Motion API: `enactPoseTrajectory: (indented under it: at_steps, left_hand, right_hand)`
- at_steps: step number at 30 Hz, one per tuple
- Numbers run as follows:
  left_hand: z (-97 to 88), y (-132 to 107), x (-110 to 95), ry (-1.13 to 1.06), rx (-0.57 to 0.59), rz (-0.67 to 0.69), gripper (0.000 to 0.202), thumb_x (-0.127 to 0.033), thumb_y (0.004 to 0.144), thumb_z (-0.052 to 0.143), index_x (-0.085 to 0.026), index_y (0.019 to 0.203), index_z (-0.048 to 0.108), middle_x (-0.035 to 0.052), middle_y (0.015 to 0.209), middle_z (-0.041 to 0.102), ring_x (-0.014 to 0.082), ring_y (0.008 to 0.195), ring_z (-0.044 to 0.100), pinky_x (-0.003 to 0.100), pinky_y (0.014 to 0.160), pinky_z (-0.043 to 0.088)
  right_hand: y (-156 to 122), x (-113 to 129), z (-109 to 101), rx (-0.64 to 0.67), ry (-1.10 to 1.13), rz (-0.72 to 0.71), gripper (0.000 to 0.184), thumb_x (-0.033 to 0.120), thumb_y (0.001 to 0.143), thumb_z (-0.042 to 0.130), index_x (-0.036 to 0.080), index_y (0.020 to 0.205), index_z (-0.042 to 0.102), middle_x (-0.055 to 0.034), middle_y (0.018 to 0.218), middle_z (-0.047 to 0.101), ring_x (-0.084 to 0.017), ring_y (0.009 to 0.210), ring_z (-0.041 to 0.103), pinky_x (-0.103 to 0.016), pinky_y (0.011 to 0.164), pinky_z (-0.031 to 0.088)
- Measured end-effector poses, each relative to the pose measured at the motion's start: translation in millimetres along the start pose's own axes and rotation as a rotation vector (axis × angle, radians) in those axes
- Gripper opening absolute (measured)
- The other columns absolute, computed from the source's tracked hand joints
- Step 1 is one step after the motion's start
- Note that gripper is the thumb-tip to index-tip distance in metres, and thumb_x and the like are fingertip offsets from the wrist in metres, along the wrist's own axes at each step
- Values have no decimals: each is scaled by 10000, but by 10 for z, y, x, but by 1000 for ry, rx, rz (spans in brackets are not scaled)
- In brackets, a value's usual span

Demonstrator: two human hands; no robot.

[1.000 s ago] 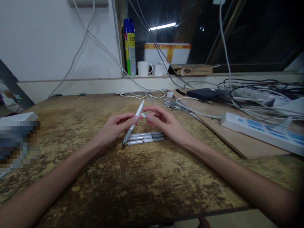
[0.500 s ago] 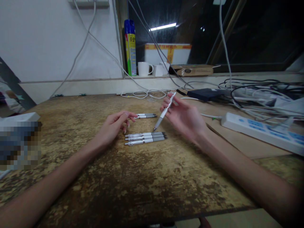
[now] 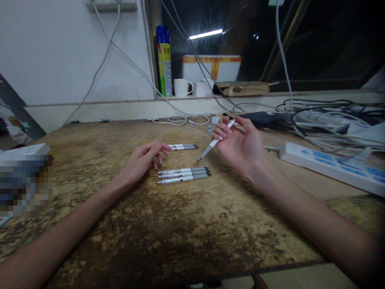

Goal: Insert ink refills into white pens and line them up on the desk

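My right hand point(image 3: 240, 146) is closed on a white pen point(image 3: 214, 142) with a grey grip, its tip slanting down to the left above the table. My left hand point(image 3: 147, 158) rests palm down with its fingers loosely apart and nothing held in them. Its fingertips reach the clip end of a pair of like pens point(image 3: 182, 147) lying farther back; whether they touch, I cannot tell. In front of that pair, a row of several pens point(image 3: 184, 175) lies side by side, grey grips to the right.
On the worn wooden table point(image 3: 168, 228), a white power strip point(image 3: 327, 164) and a tangle of cables point(image 3: 325, 116) lie at the right. A spray can point(image 3: 164, 62) and a white mug point(image 3: 182, 87) stand on the window sill. A white cable point(image 3: 180, 120) curls at the back.
My right hand has moved to the right and turned slightly, carrying the pen with it. The left hand has shifted a little to the left. The pens on the table stay put.
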State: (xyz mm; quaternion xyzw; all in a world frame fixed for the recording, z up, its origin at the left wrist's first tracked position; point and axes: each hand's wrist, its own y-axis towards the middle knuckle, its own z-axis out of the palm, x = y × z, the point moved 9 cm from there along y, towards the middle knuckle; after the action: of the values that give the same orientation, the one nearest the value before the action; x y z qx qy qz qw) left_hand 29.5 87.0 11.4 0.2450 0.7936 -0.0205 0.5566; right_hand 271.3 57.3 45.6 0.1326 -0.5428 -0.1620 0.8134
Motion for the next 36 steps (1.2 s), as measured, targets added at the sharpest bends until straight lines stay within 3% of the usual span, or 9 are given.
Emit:
enactPoseTrajectory:
  at_steps: [8, 17, 29, 36]
  left_hand:
    - [19, -35, -87, 274, 37, 49, 443, -508, 1011, 472, -170, 1041, 756, 63, 904, 729, 191, 782, 606, 293, 699, 457]
    - [38, -36, -81, 278, 56, 53, 423, -484, 1021, 468, -176, 1028, 758, 62, 891, 738, 196, 807, 626, 303, 742, 464]
    - [50, -37, -43, 296, 76, 23, 418, -449, 1044, 432, -165, 1050, 738, 68, 924, 741, 204, 863, 634, 321, 805, 468]
    - [55, -30, -30, 288, 78, 16, 420, -454, 1037, 436, -162, 1046, 737, 72, 927, 747, 212, 858, 646, 331, 797, 475]
  right_hand:
    - [-5, 16, 7, 9, 72, 3, 297, 511, 969, 479, 268, 804, 522, 20, 666, 272, -191, 612, 335, -346, 634, 434]
    - [13, 33, -11, 7, 106, 4, 245, 478, 963, 510, 270, 839, 541, 14, 659, 314, -194, 638, 392, -349, 668, 453]
    - [-9, -2, 3, -42, 339, 84, 229, 400, 986, 493, 245, 827, 550, 32, 641, 324, -156, 583, 387, -295, 626, 464]
    - [-2, 3, -4, -30, 278, 68, 214, 372, 981, 478, 246, 826, 557, 33, 652, 304, -161, 591, 378, -304, 659, 464]
